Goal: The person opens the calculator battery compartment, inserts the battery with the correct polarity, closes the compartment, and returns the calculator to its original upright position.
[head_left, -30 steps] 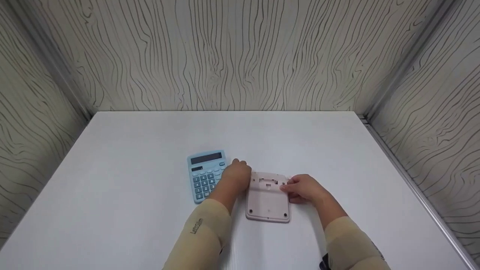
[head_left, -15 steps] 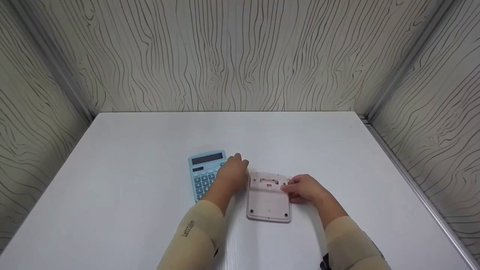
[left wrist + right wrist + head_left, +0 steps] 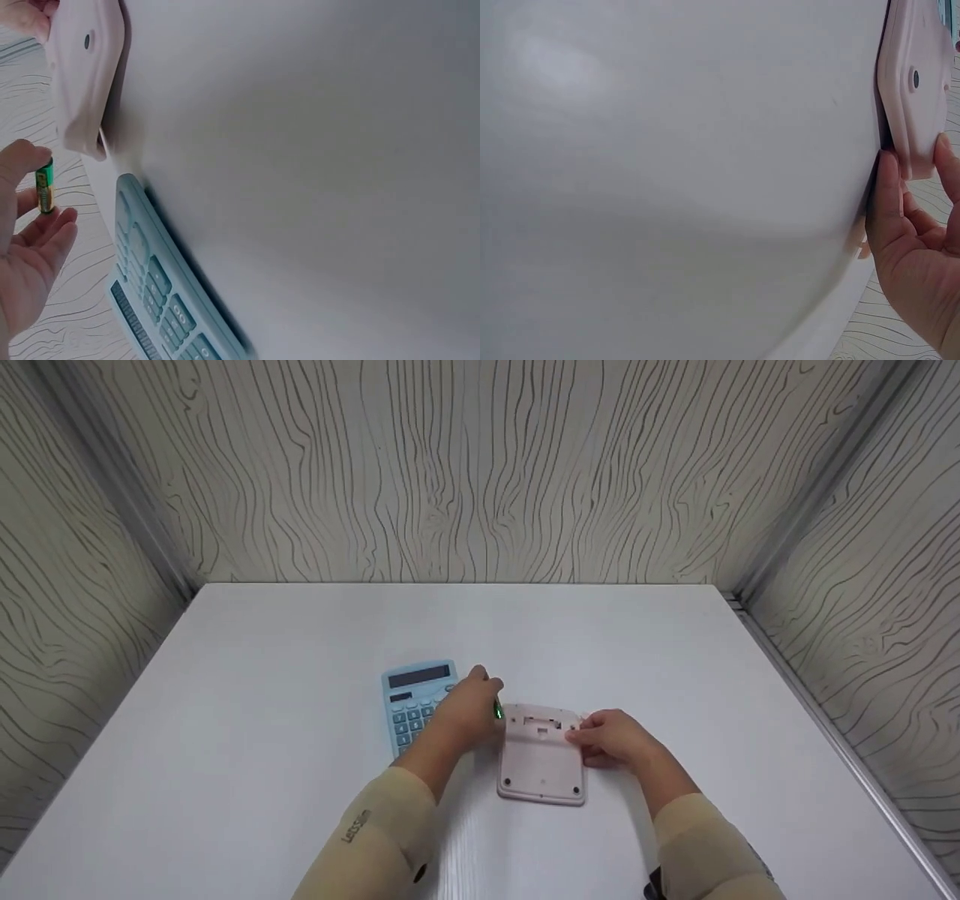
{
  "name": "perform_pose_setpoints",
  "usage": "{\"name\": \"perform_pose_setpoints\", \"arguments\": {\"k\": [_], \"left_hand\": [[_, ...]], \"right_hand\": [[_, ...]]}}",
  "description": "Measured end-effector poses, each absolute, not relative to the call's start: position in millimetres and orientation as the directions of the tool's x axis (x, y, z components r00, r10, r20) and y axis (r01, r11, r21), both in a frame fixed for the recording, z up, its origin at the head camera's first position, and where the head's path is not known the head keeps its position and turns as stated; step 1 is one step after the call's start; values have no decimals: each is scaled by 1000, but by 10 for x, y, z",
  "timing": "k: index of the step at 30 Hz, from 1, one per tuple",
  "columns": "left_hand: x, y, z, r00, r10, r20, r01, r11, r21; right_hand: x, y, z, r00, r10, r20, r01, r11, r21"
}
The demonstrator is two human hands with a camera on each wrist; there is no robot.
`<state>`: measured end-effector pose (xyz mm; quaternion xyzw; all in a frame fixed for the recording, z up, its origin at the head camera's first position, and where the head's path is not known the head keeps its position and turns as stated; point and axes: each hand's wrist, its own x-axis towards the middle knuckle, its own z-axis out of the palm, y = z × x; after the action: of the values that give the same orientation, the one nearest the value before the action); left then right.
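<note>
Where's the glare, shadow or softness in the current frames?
Right wrist: pale glare patch upper left on the table, broad soft shadow lower down; left wrist: dark shadow along the blue calculator's edge, battery lettering too small and soft to read; head: fairly even light, soft shadow left of the pink device.

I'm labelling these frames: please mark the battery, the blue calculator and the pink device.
Battery (image 3: 45,186): left wrist view, middle of its side.
Blue calculator (image 3: 414,714): head view, keypad.
Pink device (image 3: 541,761): head view, back.

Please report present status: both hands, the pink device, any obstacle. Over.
Left hand pinching green battery. Right hand gripping pink device by edge, underside up. Blue calculator near left hand, not between battery and pink device.
</note>
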<state>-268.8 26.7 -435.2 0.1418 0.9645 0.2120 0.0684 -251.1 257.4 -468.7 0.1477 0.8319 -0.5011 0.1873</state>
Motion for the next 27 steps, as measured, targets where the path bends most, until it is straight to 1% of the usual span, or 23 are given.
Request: {"name": "perform_pose_setpoints", "arguments": {"k": [9, 18, 23, 27], "left_hand": [[-2655, 215, -4369, -951, 306, -42, 241, 822, 516], [-2671, 149, -4403, -964, 246, -100, 102, 692, 715], [-2677, 126, -4432, -970, 210, -120, 45, 642, 766], [-2677, 119, -4467, -970, 213, -119, 39, 616, 787]], "right_hand": [[-2493, 2588, -4688, -896, 31, -442, 401, 484, -778], [-2508, 2595, -4709, -895, 48, -445, 409, 488, -771], [-2506, 2589, -4703, -894, 46, -447, 410, 489, -770], [-2501, 2581, -4698, -896, 41, -443, 403, 494, -771]]}}
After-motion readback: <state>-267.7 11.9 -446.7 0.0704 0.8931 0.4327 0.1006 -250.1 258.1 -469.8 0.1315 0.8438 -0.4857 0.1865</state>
